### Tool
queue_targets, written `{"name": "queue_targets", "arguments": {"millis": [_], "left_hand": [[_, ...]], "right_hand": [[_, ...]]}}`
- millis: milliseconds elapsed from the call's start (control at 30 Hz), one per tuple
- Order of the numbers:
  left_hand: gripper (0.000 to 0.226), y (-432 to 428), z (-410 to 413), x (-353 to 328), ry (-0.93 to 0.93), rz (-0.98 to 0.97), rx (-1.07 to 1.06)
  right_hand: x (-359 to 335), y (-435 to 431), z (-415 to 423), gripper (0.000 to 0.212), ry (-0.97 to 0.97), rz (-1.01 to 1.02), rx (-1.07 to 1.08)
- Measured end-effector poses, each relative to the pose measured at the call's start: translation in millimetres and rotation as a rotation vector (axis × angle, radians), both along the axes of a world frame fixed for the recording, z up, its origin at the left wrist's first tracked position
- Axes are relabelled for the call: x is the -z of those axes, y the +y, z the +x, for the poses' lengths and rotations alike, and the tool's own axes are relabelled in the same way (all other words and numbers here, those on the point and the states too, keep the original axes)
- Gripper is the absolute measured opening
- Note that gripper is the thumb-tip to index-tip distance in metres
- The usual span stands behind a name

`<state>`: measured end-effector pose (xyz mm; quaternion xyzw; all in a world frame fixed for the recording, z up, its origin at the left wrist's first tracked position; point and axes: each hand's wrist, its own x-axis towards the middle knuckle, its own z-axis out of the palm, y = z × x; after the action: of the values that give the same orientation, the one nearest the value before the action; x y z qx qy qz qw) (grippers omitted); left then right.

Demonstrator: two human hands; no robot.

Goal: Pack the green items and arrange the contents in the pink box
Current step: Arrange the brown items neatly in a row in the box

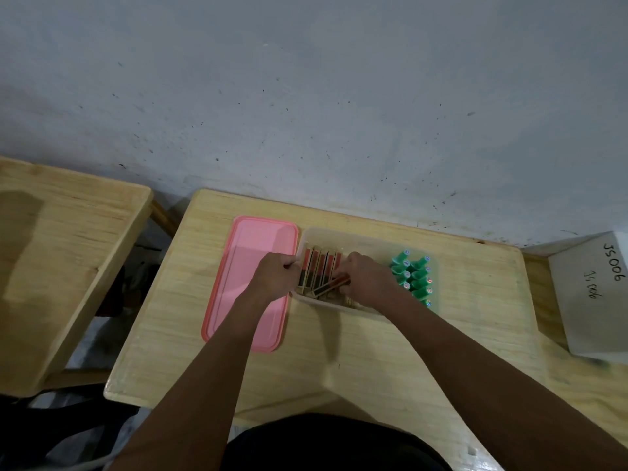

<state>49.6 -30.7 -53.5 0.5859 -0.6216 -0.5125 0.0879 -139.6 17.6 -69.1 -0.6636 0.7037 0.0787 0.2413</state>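
A translucent box (pixel 339 233) stands on the wooden table (pixel 339 348), and its pink lid (pixel 251 253) lies flat to its left. Several green tubes (pixel 416 278) stand packed at the box's right end. Red-and-black sticks (pixel 319 263) stand in a row at its left end. My left hand (pixel 275 275) grips the box's left rim. My right hand (pixel 365 278) reaches into the box's middle, fingers closed on one red-and-black stick (pixel 331 287) that lies tilted across the others.
A white carton (pixel 591 294) with handwritten marks sits at the table's right edge. A second wooden table (pixel 51 266) stands to the left across a gap. A grey wall runs behind both. Bare tabletop lies in front of the box.
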Motion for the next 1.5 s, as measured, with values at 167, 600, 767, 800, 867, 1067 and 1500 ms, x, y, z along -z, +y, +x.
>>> {"name": "queue_targets", "arguments": {"millis": [167, 600, 767, 800, 867, 1067, 1500], "left_hand": [[0.036, 0.7, -0.5, -1.5, 0.011, 0.014, -0.013], [0.032, 2.0, -0.9, -2.2, 0.008, -0.020, -0.003], [0.033, 0.3, -0.8, 2.2, 0.010, -0.023, -0.017], [0.033, 0.2, -1.0, 2.5, 0.013, -0.025, -0.016], [0.034, 0.7, -0.7, 2.9, 0.015, -0.032, -0.017], [0.035, -0.5, -1.3, 7.7, -0.022, -0.055, -0.007], [0.037, -2.9, -0.8, 13.9, -0.028, -0.071, 0.001]], "right_hand": [[-0.8, -10.1, 5.3, 0.030, 0.091, -0.131, -0.170], [12.0, -23.3, 14.2, 0.027, -0.171, -0.176, 0.167], [29.4, -12.4, 22.4, 0.030, -0.390, -0.088, 0.454], [30.8, -12.2, 24.9, 0.031, -0.419, -0.092, 0.481], [33.8, -13.8, 30.9, 0.031, -0.446, -0.092, 0.512], [41.2, -19.3, 42.5, 0.029, -0.501, -0.105, 0.579], [27.5, -10.0, 35.1, 0.027, -0.481, -0.164, 0.627]]}}
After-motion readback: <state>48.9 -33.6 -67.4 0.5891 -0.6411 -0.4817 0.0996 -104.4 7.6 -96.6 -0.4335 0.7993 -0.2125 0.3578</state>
